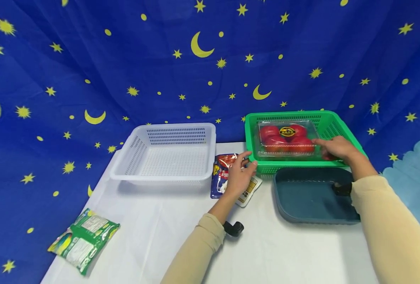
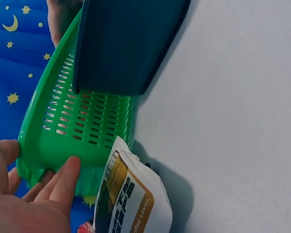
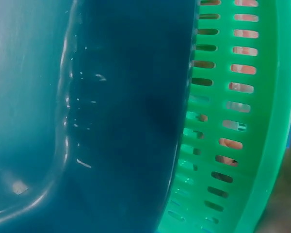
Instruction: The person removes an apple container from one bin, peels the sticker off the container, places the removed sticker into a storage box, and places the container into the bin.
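A clear plastic box of tomatoes (image 1: 287, 138) with a black and yellow label lies in the green basket (image 1: 282, 163). My right hand (image 1: 339, 148) reaches over the basket's right side, its extended index finger at the box's right edge. In the right wrist view, the basket's slotted wall (image 3: 262, 97) mostly hides that hand. My left hand (image 1: 239, 176) is at the basket's left front corner, fingers spread and fingertips against the rim and outer wall. Beneath that hand lie a blue and red packet (image 1: 217, 183) and a white pouch (image 2: 157, 194) marked "offee Lover".
A white slotted basket (image 1: 172, 159) stands left of the packets. In front of the green basket sits a dark blue tray (image 1: 313, 197), under the right forearm. A green snack bag (image 1: 85, 238) lies at the table's left edge. A blue starry curtain (image 1: 167, 59) hangs behind.
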Available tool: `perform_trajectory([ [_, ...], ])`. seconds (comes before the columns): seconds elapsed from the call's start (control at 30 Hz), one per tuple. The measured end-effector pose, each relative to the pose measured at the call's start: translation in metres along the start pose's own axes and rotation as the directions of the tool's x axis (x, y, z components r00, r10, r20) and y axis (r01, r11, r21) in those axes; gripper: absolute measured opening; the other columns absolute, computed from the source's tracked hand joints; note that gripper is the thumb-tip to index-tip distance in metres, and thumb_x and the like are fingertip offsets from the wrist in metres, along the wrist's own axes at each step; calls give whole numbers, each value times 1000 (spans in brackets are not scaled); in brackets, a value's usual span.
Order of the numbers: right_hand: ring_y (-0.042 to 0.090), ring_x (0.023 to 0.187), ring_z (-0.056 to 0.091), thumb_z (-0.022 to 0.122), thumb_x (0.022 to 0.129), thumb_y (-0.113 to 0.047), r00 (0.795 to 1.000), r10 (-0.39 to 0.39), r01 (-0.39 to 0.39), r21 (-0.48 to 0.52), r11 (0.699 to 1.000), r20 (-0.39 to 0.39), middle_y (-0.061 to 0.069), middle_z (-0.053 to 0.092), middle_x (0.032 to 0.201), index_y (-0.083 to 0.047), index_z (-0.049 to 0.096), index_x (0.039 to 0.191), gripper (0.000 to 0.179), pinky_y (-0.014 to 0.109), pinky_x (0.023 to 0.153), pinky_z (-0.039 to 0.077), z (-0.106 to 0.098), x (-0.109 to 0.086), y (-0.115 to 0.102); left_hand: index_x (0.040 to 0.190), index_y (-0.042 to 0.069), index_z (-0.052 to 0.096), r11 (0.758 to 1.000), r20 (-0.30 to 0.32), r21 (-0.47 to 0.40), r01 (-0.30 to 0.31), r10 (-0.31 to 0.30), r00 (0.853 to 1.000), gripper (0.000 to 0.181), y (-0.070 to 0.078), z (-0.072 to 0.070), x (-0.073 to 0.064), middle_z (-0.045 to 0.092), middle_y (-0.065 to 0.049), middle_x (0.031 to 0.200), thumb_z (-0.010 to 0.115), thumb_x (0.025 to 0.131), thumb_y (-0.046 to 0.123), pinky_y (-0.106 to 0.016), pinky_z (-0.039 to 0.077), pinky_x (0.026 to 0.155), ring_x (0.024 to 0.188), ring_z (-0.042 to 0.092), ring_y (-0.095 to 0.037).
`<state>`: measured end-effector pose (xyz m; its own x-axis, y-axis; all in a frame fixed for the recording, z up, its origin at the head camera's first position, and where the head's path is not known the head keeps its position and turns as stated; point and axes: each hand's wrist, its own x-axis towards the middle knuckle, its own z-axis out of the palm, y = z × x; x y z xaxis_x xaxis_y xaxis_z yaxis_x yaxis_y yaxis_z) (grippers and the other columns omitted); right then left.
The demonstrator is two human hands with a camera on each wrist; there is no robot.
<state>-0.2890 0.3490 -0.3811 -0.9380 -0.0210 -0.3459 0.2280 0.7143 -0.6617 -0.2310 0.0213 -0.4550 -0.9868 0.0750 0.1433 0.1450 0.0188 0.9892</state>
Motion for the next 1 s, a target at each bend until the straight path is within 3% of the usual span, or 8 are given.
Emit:
perform_trajectory([
  [0.13, 18, 55, 55, 44, 91, -66, 1000, -1, 1, 35, 999, 1, 2, 56, 59, -4, 59, 71, 67, 33, 57, 44, 0, 0, 1, 135, 19, 53, 1000, -4, 10, -8, 8, 1000, 43, 0, 1, -1, 59, -12, 127, 64, 94, 20, -27, 56, 72, 93, 67, -22],
  [0.23, 22, 66, 65, 41, 91, -66, 1000, -21, 21, 72, 997, -1, 8, 65, 74, 8, 59, 98, 76, 33, 63, 52, 2, 1, 0, 134, 19, 54, 1000, -8, 16, -16, 17, 1000, 43, 0, -1, -1, 61, -12, 124, 65, 93, 23, -26, 56, 71, 90, 68, -22],
  [0.33, 26, 78, 69, 38, 93, -64, 999, -54, 53, 140, 989, 0, 23, 63, 100, 15, 44, 124, 85, 36, 70, 56, 4, 1, -1, 133, 16, 54, 999, -8, 6, -32, 33, 999, 43, -1, -2, -1, 61, -14, 122, 65, 92, 23, -27, 56, 70, 90, 68, -26],
  [0.43, 28, 84, 69, 33, 96, -60, 997, -83, 81, 200, 976, -2, 36, 46, 125, 11, 27, 143, 86, 41, 75, 56, 5, 0, -4, 134, 16, 54, 999, -2, -5, -33, 33, 999, 43, -1, -2, -1, 61, -13, 123, 65, 93, 23, -28, 56, 71, 92, 68, -28],
  [0.57, 26, 82, 70, 30, 96, -59, 997, -71, 78, 221, 972, -36, 40, 33, 136, 3, 21, 150, 82, 45, 79, 54, 5, -2, -8, 135, 17, 53, 1000, 8, -20, -13, 13, 1000, 42, 6, -2, -6, 60, -13, 126, 63, 94, 20, -30, 56, 74, 94, 67, -27],
  [0.73, 28, 79, 70, 32, 95, -59, 992, -53, 80, 232, 970, -117, 40, 40, 129, 8, 25, 146, 84, 46, 76, 55, 6, -5, -14, 133, 15, 55, 999, 0, -39, -25, 25, 1000, 40, 7, -1, -5, 60, -16, 124, 63, 94, 18, -32, 56, 74, 95, 67, -30],
  [0.87, 30, 76, 70, 28, 97, -56, 986, -52, 87, 221, 971, -157, 39, 47, 119, 10, 27, 144, 81, 46, 71, 56, 7, -9, -17, 131, 16, 56, 998, -6, -42, -37, 36, 999, 39, -2, -1, -1, 62, -14, 122, 65, 93, 20, -28, 56, 71, 93, 68, -29],
  [1.0, 29, 74, 70, 32, 96, -56, 983, -29, 72, 236, 969, -182, 30, 60, 101, 17, 31, 137, 83, 46, 71, 56, 7, -11, -18, 133, 12, 55, 998, 7, -48, -28, 28, 1000, 41, 0, -3, 0, 61, -16, 123, 64, 93, 18, -27, 56, 72, 95, 66, -34],
])
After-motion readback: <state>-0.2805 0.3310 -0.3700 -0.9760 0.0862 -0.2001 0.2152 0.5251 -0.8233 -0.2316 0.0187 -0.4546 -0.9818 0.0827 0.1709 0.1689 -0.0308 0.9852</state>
